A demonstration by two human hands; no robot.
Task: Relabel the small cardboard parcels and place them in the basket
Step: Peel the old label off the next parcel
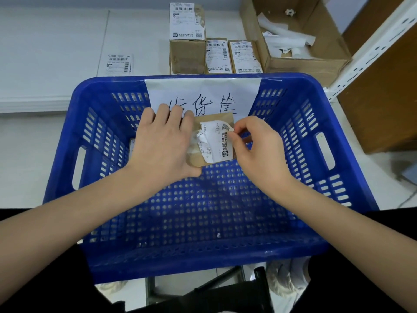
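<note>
Parcel (204,141), above basket (338,222): light, stiff (judged); left hand (164,143) gripped its edge, right hand (259,145) fingers pinched torn label (214,141).

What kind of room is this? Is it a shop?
Probably a parcel packing or shipping room, not a shop. Small labelled cardboard parcels stand on a white table, a spare shipping label lies nearby, and a blue basket waits for finished parcels.
</note>
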